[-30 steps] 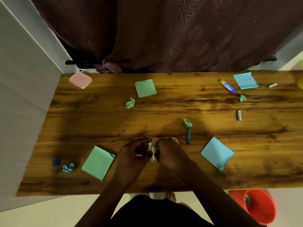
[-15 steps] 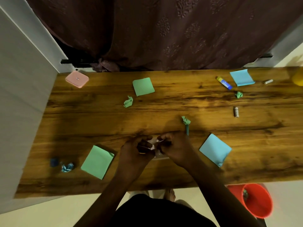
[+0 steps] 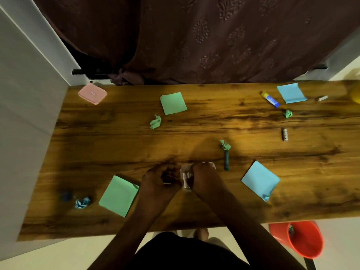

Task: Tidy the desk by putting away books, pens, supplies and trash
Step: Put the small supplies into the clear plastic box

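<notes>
Wooden desk (image 3: 194,129) with dark grain streaks, seen from above, far edge tight against a dark maroon curtain (image 3: 194,36) with a faint embossed leaf pattern. Grey-white wall panel (image 3: 25,114) along the left edge, a black rail (image 3: 91,72) at the curtain's foot near the far left corner. Pale cream floor (image 3: 58,256) below the near edge (and off the far right corner too). Dim, warm light, brightest mid-desk.
</notes>
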The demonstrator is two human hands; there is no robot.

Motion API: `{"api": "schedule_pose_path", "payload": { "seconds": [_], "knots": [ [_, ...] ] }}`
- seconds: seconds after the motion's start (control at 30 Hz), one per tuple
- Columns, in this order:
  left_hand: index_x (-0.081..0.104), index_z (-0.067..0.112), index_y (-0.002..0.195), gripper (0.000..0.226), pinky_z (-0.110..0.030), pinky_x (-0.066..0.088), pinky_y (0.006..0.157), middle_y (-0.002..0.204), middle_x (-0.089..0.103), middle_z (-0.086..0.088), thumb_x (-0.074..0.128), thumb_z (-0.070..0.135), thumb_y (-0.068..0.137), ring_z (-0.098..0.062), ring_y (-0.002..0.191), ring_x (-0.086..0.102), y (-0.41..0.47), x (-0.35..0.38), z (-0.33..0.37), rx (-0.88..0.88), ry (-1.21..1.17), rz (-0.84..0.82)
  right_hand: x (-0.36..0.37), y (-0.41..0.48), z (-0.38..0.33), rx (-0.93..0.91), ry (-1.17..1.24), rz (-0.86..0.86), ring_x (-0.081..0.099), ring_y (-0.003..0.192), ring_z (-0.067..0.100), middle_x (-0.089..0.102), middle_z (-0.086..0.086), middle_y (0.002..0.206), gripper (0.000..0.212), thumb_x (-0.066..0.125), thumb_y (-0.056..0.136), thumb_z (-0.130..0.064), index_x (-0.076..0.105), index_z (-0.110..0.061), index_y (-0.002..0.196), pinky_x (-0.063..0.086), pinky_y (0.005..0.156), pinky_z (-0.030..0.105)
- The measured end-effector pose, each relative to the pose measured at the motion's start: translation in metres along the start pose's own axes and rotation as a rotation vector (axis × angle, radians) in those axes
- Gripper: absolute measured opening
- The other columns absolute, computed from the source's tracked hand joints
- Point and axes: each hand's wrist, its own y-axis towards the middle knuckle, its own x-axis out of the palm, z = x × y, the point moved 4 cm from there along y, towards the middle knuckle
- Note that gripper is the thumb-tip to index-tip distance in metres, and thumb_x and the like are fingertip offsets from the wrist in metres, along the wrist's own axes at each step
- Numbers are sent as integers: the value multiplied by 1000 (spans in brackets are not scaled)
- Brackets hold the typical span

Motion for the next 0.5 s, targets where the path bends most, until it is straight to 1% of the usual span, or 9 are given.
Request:
{"api": "schedule_pose_path", "payload": {
  "seconds": [0.07, 0.1, 0.17, 0.2, 0.23, 0.3, 0.37, 0.43, 0.5],
  "knots": [
    [75, 21, 95, 27, -17, 56, 71, 84, 77, 7, 81, 3, 76, -5, 78, 73, 4, 1, 0, 1, 4, -13, -3, 0, -3, -36, 18, 11, 68, 82, 13, 72, -3, 87, 53, 28, 82, -49, 74, -26, 95, 46, 78, 28],
    [75, 23, 95, 28, -18, 57, 72, 84, 77, 7, 82, 3, 75, -5, 78, 73, 6, 2, 0, 0, 5, -16, -6, -1, -6, -71, 44, 36, 68, 77, 16, 72, -1, 82, 56, 25, 82, -48, 74, -22, 90, 46, 72, 29],
    [74, 26, 93, 31, -20, 58, 74, 84, 77, 9, 83, 3, 74, -4, 79, 73, 11, 4, 2, -3, -4, -20, -15, -7, -10, -127, 115, 117, 65, 60, 18, 68, 4, 67, 42, 40, 85, -38, 69, -12, 71, 38, 54, 22],
    [73, 27, 92, 32, -20, 58, 73, 84, 77, 9, 83, 2, 74, -4, 79, 73, 14, 5, 5, 0, -10, -25, -18, -9, -6, -102, 158, 142, 64, 57, 17, 67, 5, 65, 33, 52, 86, -31, 67, -8, 67, 36, 51, 19],
    [72, 28, 92, 33, -21, 59, 74, 84, 76, 9, 83, 2, 74, -4, 79, 73, 17, 7, 8, 5, -13, -33, -19, -9, -1, -41, 177, 120, 65, 59, 16, 69, 5, 68, 27, 61, 86, -26, 67, -7, 68, 41, 50, 20],
    [71, 29, 93, 34, -24, 60, 73, 85, 76, 7, 82, 1, 76, -6, 81, 73, 22, 10, 14, 9, -33, -63, -26, -13, 4, 6, 201, 49, 63, 60, 9, 69, -3, 70, 22, 72, 86, -26, 68, -12, 70, 49, 54, 24],
    [73, 26, 97, 34, -27, 62, 72, 87, 76, 4, 79, -2, 79, -10, 81, 74, 28, 16, 24, 27, -51, -102, -46, -20, 9, 10, 255, 100, 63, 58, 7, 69, -5, 67, 24, 74, 87, -25, 69, -13, 68, 48, 53, 25],
    [74, 21, 100, 32, -27, 61, 73, 87, 77, 4, 78, -3, 80, -10, 81, 74, 35, 26, 34, 60, -36, -128, -72, -30, 18, 41, 388, 138, 69, 62, 8, 74, 0, 72, 14, 74, 88, -22, 77, -12, 78, 56, 60, 30],
    [74, 21, 100, 29, -28, 62, 75, 87, 77, 7, 79, 1, 80, -6, 81, 74, 40, 35, 43, 105, 10, -134, -94, -40, 34, 95, 512, 193, 72, 63, 7, 76, 0, 72, 6, 75, 84, -18, 79, -14, 83, 61, 66, 33]
  ]
}}
